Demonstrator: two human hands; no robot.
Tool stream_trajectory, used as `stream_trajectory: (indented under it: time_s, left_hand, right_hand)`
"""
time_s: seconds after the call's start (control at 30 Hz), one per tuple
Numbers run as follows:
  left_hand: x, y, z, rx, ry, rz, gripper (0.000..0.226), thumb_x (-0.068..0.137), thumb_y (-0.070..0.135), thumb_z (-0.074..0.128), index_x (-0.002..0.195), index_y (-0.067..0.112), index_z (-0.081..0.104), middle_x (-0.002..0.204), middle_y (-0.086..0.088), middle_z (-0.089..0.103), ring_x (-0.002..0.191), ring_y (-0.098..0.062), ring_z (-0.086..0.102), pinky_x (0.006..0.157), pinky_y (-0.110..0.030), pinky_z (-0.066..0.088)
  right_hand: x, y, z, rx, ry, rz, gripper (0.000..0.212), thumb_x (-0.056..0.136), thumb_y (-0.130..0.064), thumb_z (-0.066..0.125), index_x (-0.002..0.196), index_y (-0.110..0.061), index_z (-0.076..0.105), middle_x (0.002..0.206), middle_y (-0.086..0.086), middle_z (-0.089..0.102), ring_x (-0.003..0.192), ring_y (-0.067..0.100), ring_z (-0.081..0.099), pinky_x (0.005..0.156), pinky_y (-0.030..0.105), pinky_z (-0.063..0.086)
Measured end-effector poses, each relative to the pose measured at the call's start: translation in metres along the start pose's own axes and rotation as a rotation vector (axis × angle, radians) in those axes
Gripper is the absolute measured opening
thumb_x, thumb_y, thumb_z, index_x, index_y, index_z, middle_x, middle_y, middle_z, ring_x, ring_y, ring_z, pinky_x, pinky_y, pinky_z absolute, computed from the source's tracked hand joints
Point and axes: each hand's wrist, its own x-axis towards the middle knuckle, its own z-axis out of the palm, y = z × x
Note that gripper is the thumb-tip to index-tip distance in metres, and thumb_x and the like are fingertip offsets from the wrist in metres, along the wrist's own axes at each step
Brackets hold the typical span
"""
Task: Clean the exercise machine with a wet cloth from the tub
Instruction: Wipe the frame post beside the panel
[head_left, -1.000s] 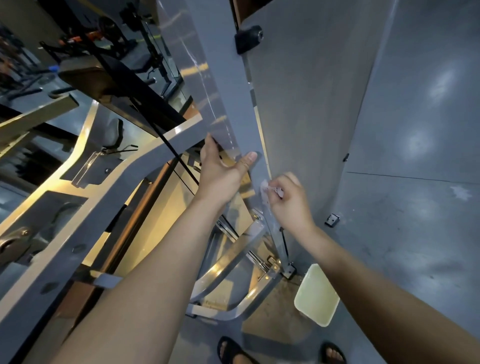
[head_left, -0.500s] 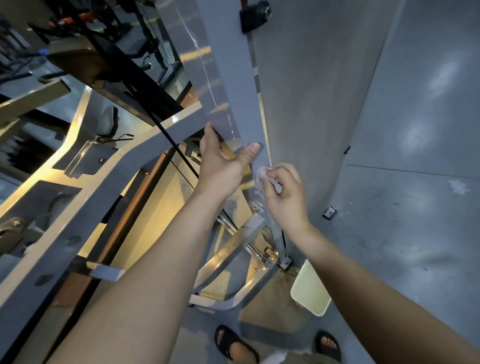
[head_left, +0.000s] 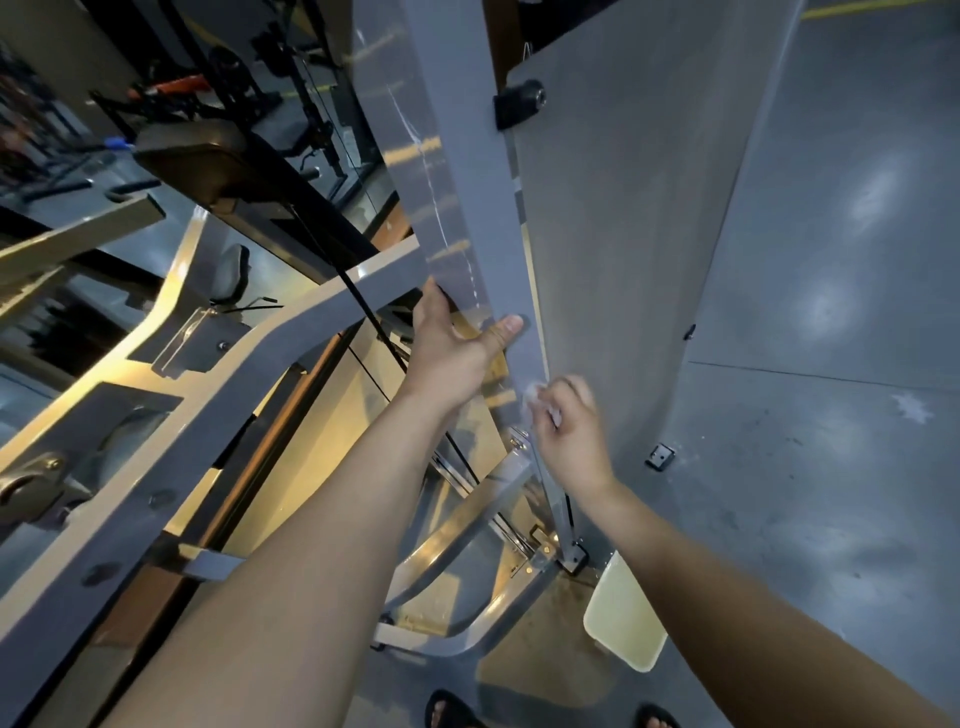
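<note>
The person's left hand (head_left: 447, 358) wraps the flat, matte grey metal upright (head_left: 467, 182), thumb across its face. Just below, the right hand (head_left: 571, 431) pinches a small scrunched white cloth (head_left: 532, 397) against the upright's right edge. A pale rectangular tub (head_left: 623, 618) sits on the floor (head_left: 831, 467) near the base.

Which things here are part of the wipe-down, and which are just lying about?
In the job: cloth in right hand; grey upright, gripped by left hand; tub on the floor.
Lying about: floor bracket; background gym gear.
</note>
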Motion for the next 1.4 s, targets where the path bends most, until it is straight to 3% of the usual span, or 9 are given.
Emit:
stream_trajectory:
  time_s: [0.17, 0.4, 0.5, 0.63, 0.77, 0.93, 1.1, 1.23, 1.4]
  left_hand:
    - [-0.01, 0.003, -0.002, 0.039, -0.009, -0.05, 0.078, 0.067, 0.062, 0.083, 0.134, 0.043, 0.049, 0.137, 0.01, 0.058, 0.125, -0.011, 0.058, 0.108, -0.046, 0.048]
    - [-0.068, -0.022, 0.018, 0.009, 0.017, -0.15, 0.016, 0.099, 0.016, 0.06, 0.108, 0.027, 0.067, 0.112, 0.011, 0.066, 0.103, -0.014, 0.064, 0.089, -0.028, 0.05]
    - [-0.087, -0.035, 0.037, -0.028, -0.067, -0.167, 0.014, 0.099, 0.022, 0.062, 0.107, 0.03, 0.07, 0.105, 0.013, 0.07, 0.094, -0.007, 0.066, 0.094, -0.032, 0.055]
    - [-0.1, -0.044, 0.055, -0.112, -0.173, -0.164, 0.021, 0.093, 0.035, 0.074, 0.114, 0.033, 0.07, 0.109, 0.016, 0.072, 0.102, 0.002, 0.067, 0.099, -0.029, 0.054]
    - [-0.105, -0.06, 0.068, -0.107, -0.153, -0.222, 0.014, 0.089, 0.023, 0.077, 0.101, 0.028, 0.072, 0.1, 0.005, 0.075, 0.097, -0.014, 0.072, 0.096, -0.042, 0.059]
    - [-0.105, -0.069, 0.069, -0.39, -0.141, -0.448, 0.015, 0.101, 0.007, 0.06, 0.101, 0.014, 0.073, 0.101, -0.008, 0.077, 0.095, -0.021, 0.074, 0.087, -0.037, 0.061]
    - [-0.098, -0.079, 0.057, -0.251, -0.133, -0.442, 0.019, 0.1, 0.007, 0.059, 0.098, 0.018, 0.075, 0.101, -0.007, 0.078, 0.094, -0.026, 0.076, 0.086, -0.044, 0.062]
    - [-0.083, -0.079, 0.039, -0.162, -0.167, -0.339, 0.015, 0.099, 0.017, 0.063, 0.101, 0.026, 0.074, 0.099, 0.003, 0.078, 0.093, -0.021, 0.075, 0.09, -0.048, 0.061]
    - [-0.076, -0.068, 0.009, -0.229, -0.366, -0.196, 0.02, 0.097, 0.04, 0.067, 0.114, 0.031, 0.066, 0.109, 0.005, 0.074, 0.101, -0.017, 0.073, 0.085, -0.038, 0.062]
  right_hand:
    - [0.007, -0.004, -0.029, 0.178, -0.125, 0.314, 0.009, 0.102, -0.008, 0.058, 0.094, -0.004, 0.062, 0.078, 0.0, 0.056, 0.066, 0.002, 0.056, 0.065, 0.021, 0.045]
    - [0.0, -0.021, -0.081, 0.378, -0.189, 0.353, 0.012, 0.105, -0.011, 0.054, 0.095, -0.016, 0.058, 0.073, -0.012, 0.057, 0.06, -0.004, 0.054, 0.063, 0.017, 0.046]
    - [-0.011, -0.017, -0.088, 0.414, -0.223, 0.36, 0.01, 0.105, -0.012, 0.056, 0.096, -0.016, 0.059, 0.068, -0.016, 0.059, 0.063, 0.001, 0.054, 0.062, 0.017, 0.046]
    - [-0.021, -0.017, -0.092, 0.432, -0.214, 0.358, 0.015, 0.1, -0.011, 0.065, 0.087, -0.018, 0.061, 0.073, 0.004, 0.055, 0.066, 0.017, 0.047, 0.059, 0.024, 0.04]
    - [-0.032, -0.01, -0.097, 0.452, -0.226, 0.414, 0.01, 0.099, -0.016, 0.067, 0.089, -0.016, 0.066, 0.07, -0.003, 0.063, 0.063, 0.01, 0.055, 0.062, 0.022, 0.046]
    - [-0.048, 0.0, -0.094, 0.6, -0.357, 0.502, 0.014, 0.087, -0.031, 0.069, 0.096, -0.021, 0.067, 0.097, 0.008, 0.068, 0.096, 0.027, 0.063, 0.094, 0.053, 0.052]
    - [-0.059, 0.0, -0.078, 0.858, -0.408, 0.573, 0.014, 0.09, -0.02, 0.073, 0.098, -0.012, 0.065, 0.103, 0.016, 0.065, 0.1, 0.034, 0.059, 0.094, 0.051, 0.048]
    - [-0.058, -0.02, -0.056, 0.799, -0.251, 0.561, 0.013, 0.095, 0.001, 0.064, 0.097, -0.012, 0.061, 0.088, 0.005, 0.072, 0.081, 0.021, 0.07, 0.072, 0.031, 0.062]
    - [-0.044, -0.057, -0.041, 0.705, -0.013, 0.466, 0.024, 0.093, 0.004, 0.065, 0.105, -0.013, 0.053, 0.093, 0.009, 0.073, 0.075, 0.024, 0.07, 0.069, 0.034, 0.06]
